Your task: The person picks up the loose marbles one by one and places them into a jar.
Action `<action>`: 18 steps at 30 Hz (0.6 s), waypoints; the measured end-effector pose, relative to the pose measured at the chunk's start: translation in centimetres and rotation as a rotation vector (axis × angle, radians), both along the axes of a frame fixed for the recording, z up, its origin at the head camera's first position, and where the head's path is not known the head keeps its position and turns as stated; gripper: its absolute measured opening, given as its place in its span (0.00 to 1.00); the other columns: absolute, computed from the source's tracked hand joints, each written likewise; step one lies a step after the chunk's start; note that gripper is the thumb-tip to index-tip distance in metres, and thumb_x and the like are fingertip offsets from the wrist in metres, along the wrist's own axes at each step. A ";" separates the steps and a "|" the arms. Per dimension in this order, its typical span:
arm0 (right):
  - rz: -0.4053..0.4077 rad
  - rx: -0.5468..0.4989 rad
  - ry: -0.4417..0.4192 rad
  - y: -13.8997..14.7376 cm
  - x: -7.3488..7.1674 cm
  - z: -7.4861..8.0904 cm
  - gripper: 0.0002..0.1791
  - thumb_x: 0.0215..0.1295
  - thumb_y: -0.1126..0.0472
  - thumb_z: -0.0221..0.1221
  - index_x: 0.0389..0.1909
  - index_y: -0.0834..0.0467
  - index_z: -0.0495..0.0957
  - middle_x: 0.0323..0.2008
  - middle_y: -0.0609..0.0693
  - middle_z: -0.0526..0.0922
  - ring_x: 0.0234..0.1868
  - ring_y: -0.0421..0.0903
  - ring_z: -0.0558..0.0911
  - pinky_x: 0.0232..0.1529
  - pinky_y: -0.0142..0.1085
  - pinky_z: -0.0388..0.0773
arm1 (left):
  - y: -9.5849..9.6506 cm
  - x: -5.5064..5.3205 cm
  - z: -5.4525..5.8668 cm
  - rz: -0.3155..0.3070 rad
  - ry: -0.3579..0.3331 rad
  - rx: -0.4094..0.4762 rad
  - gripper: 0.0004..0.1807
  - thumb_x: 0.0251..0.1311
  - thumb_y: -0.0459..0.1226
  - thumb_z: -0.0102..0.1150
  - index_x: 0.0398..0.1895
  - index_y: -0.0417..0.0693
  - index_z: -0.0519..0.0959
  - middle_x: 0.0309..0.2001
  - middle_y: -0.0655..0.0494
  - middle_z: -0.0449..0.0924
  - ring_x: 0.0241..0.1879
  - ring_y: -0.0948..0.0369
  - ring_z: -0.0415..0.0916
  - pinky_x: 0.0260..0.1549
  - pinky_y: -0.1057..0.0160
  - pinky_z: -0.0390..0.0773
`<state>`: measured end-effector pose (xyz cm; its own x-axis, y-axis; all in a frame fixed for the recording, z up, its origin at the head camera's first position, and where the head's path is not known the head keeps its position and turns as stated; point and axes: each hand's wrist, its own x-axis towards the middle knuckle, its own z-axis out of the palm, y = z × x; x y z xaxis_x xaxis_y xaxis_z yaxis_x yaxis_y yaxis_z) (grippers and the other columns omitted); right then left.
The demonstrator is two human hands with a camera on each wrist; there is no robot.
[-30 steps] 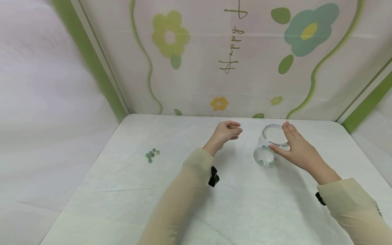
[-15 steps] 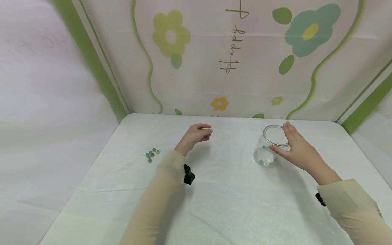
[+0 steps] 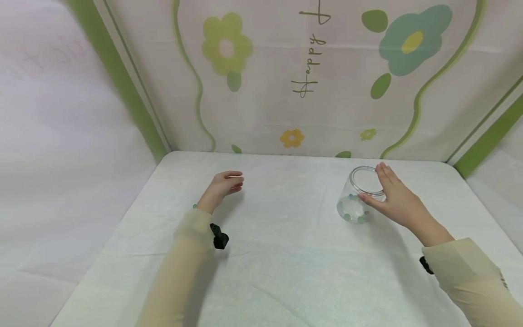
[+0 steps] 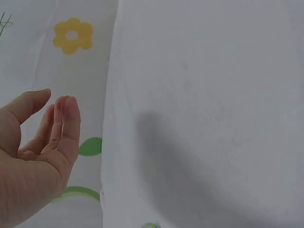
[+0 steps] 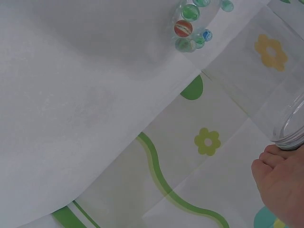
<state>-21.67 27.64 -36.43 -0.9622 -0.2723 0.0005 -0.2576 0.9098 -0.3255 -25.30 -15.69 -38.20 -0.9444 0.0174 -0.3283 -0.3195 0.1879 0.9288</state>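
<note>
My left hand (image 3: 225, 185) hovers over the left part of the white table, its fingers loosely bent and nothing between them. Its wrist and sleeve cover most of a small group of loose marbles; one green marble (image 3: 194, 206) peeks out at the left. In the left wrist view, the edge of a marble (image 4: 150, 225) shows at the bottom. On the right, my right hand (image 3: 396, 200) holds a clear glass jar (image 3: 346, 193) near its rim, thumb in front and fingers behind. Several marbles (image 5: 190, 13), mostly green, one red, lie at the jar's bottom.
A white cloth covers the table (image 3: 278, 272). Behind it hangs a flower-printed curtain (image 3: 269, 68), close to the table's back edge. More white fabric (image 3: 61, 150) with a green band hangs at the left side.
My left hand has moved left across the table, from near the jar to beside the loose marbles, which its wrist now mostly hides. The right hand and jar have stayed in place.
</note>
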 end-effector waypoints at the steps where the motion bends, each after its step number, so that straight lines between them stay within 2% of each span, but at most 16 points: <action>1: -0.001 0.000 0.001 0.0 0.0 0.0 0.55 0.65 0.35 0.51 0.73 0.68 0.34 0.75 0.66 0.36 0.75 0.64 0.40 0.66 0.69 0.52 | -0.5 0.1 -0.1 0.004 0.002 -0.002 0.25 0.70 0.34 0.49 0.68 0.36 0.62 0.65 0.39 0.66 0.62 0.50 0.69 0.65 0.58 0.72; 9: 0.002 -0.011 0.016 0.1 0.1 0.0 0.55 0.65 0.35 0.51 0.74 0.68 0.34 0.75 0.66 0.36 0.75 0.64 0.40 0.66 0.69 0.52 | -4.7 1.4 -0.9 0.029 -0.005 -0.084 0.27 0.71 0.37 0.47 0.69 0.36 0.60 0.67 0.39 0.63 0.59 0.54 0.70 0.62 0.63 0.74; 13: -0.001 -0.008 0.022 0.1 0.1 -0.1 0.55 0.65 0.35 0.51 0.73 0.68 0.35 0.75 0.66 0.37 0.75 0.64 0.41 0.66 0.69 0.52 | -6.8 2.2 -1.4 0.039 -0.022 -0.133 0.28 0.71 0.39 0.47 0.70 0.37 0.60 0.67 0.39 0.63 0.51 0.65 0.75 0.56 0.71 0.76; 18: -0.006 0.000 0.006 0.0 0.1 0.0 0.55 0.65 0.35 0.51 0.74 0.68 0.34 0.75 0.66 0.36 0.75 0.64 0.41 0.66 0.69 0.52 | -9.0 3.1 -2.1 0.053 0.009 -0.127 0.28 0.71 0.37 0.45 0.70 0.32 0.58 0.67 0.35 0.62 0.39 0.78 0.73 0.49 0.79 0.76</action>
